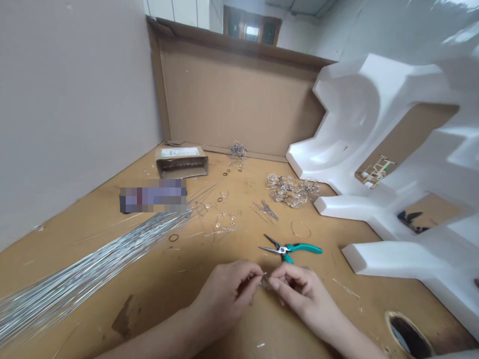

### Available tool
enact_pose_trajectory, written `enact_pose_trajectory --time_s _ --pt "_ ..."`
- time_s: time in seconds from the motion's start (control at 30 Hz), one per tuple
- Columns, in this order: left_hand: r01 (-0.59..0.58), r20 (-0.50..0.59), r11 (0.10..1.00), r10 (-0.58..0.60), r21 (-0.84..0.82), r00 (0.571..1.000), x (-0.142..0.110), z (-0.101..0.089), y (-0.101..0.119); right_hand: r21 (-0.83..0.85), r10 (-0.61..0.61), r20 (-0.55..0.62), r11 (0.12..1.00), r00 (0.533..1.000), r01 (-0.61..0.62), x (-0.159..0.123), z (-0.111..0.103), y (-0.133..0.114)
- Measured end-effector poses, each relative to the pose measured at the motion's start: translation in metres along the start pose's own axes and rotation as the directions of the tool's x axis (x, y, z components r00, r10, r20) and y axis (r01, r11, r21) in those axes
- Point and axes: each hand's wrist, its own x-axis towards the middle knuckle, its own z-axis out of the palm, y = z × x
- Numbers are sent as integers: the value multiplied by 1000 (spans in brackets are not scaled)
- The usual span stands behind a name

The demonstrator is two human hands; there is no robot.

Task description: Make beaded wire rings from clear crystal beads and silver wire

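Observation:
My left hand [236,286] and my right hand [299,291] meet low in the middle of the head view, fingertips almost touching. Both are closed in a pinch on a thin silvery wire [265,277], most of it hidden by the fingers. A clear, shiny bit shows on it near the right fingertips; I cannot make out its shape. Just beyond my hands lie needle-nose pliers [283,250] with teal handles, jaws apart and pointing left. A ring of clear beads [225,221] on wire rests farther off, and short wire pieces [266,210] lie behind the pliers.
A thick bundle of long wires [108,267] stretches across the left. At the back stand a small open cardboard box [182,163], a dark wire heap [237,148] and a pile of beaded wire rings [286,190]. White foam packing [374,209] lines the right, near a round hole [407,336] in the table.

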Motion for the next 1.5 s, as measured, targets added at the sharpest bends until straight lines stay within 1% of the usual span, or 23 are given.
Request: enact_pose_trajectory --time_s 0.23,0.3,0.47,0.57,0.67,0.73,0.8,0.9,1.0,1.1,1.17,1.23,1.37,1.43,1.5 --pt "54 -26 998 -55 -34 998 0 2 1 -131 -99 -17 987 995 96 -4 3 -2" --pt "53 -31 998 -54 -35 998 0 1 2 -124 -102 -5 987 995 101 -5 2 -3" --pt "6 -1 996 -6 -91 1000 3 -5 5 -33 -52 48 998 998 53 -5 0 -5" --pt "-3 23 981 8 -195 1000 5 -9 6 1 -34 67 999 997 34 -5 -2 -6" --pt "23 68 939 1 -343 998 6 -13 6 17 -32 78 999 996 31 -4 -3 -7" --pt "29 78 921 2 -388 997 6 -14 6 11 -40 70 999 997 40 -4 -3 -7" --pt "7 57 930 15 -369 998 6 -13 6 -19 -67 47 998 997 68 -5 -2 -7" --pt "-27 -3 955 27 -294 1000 4 -10 7 -142 -160 -4 977 987 158 -6 -1 -5" --pt "-12 -55 963 -3 -271 998 2 -4 7 -294 -301 -41 915 953 276 -8 1 -3" --pt "-4 -82 961 -20 -277 996 0 2 7 -378 -403 -37 853 914 361 -8 2 -1" --pt "0 -97 970 -24 -241 995 -1 3 6 -406 -431 -21 828 902 387 -9 4 0" --pt "-13 -103 985 -4 -172 995 -1 3 6 -437 -452 -3 803 892 405 -9 5 0" --pt "-111 -111 993 106 -42 988 -2 -1 9 -484 -495 13 757 869 438 -11 7 1" --pt "-135 -109 991 134 0 985 -2 -2 11 -482 -502 14 754 865 446 -12 7 1" --pt "-131 -104 991 133 24 986 -3 -2 12 -460 -490 13 771 872 440 -11 7 1"
